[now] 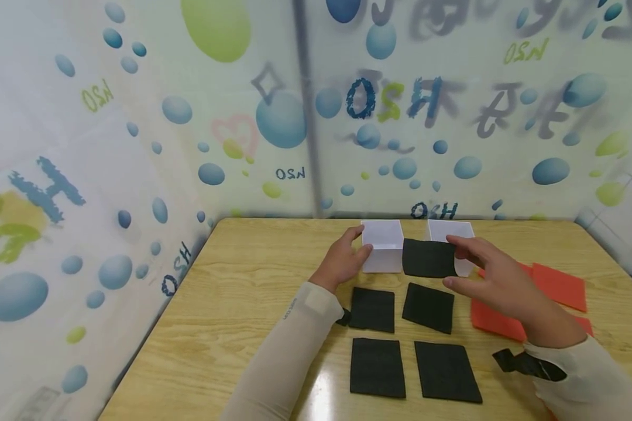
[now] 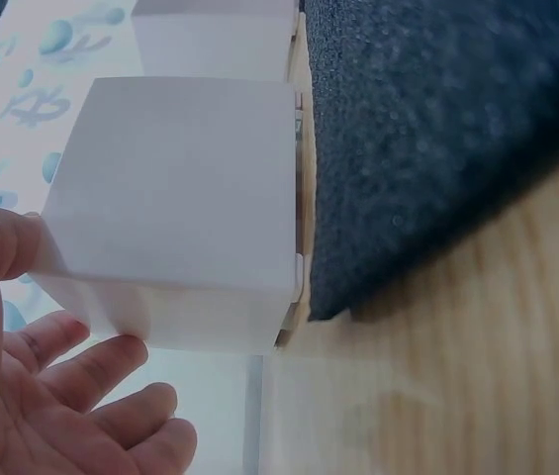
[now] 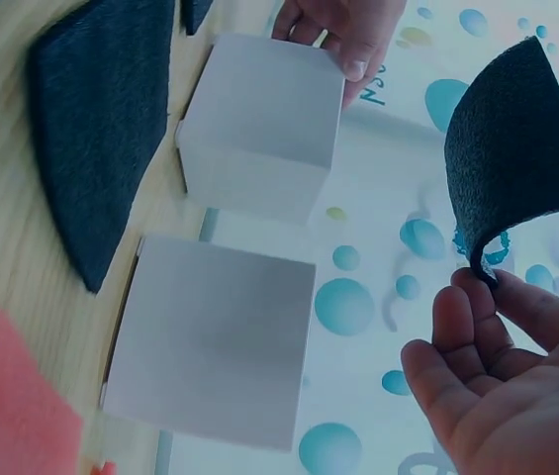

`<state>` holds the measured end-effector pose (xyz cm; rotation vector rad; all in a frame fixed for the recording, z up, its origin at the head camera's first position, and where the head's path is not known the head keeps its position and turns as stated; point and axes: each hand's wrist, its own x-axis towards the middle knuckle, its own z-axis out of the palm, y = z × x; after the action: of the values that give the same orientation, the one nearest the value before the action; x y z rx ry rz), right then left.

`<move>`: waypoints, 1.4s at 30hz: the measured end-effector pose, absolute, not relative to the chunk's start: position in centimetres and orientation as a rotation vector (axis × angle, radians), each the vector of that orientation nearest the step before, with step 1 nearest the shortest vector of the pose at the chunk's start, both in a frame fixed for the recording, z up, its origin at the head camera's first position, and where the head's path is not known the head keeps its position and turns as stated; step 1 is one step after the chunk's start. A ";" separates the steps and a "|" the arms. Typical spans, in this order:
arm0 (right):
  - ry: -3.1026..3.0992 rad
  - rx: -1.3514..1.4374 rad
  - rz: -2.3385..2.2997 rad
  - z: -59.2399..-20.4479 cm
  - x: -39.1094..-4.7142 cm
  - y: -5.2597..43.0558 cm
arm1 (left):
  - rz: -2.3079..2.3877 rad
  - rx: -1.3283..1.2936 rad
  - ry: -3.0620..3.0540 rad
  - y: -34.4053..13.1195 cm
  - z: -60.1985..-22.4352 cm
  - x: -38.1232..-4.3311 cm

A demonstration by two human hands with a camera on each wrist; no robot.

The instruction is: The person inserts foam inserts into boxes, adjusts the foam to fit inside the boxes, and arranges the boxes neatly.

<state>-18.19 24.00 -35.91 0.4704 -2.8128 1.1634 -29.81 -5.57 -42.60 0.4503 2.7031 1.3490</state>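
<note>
My left hand (image 1: 343, 258) grips the left side of a white open-topped box (image 1: 382, 261), thumb on one face and fingertips on another. Its ring and little fingers show free of the box in the left wrist view. Between thumb and fingers, my right hand (image 1: 497, 279) pinches a black foam square (image 1: 428, 258), raised in front of a second white box (image 1: 451, 229). In the right wrist view that held square (image 3: 512, 143) bends at its lower edge. Several more black foam squares (image 1: 372, 310) lie on the table in front of the boxes.
Red foam squares (image 1: 559, 286) lie on the table's right side, partly under my right forearm. The wooden table (image 1: 242, 280) ends at the back against a patterned curtain (image 1: 232, 187), with the white boxes close to that edge.
</note>
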 end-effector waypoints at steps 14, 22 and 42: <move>-2.819 0.539 1.202 -35.4 -21.0 22.5 | 1.341 0.442 2.712 -5.5 -42.3 -29.5; -2.863 0.558 1.176 -35.2 -23.0 21.5 | 1.335 0.456 2.720 -5.6 -42.2 -29.6; -2.969 0.534 0.980 -35.7 -27.6 20.4 | 1.343 0.472 2.713 -5.6 -42.1 -29.8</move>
<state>-27.58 20.36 -35.66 0.5342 -2.9691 0.9805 -29.78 -5.63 -42.11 0.4722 2.7126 1.3428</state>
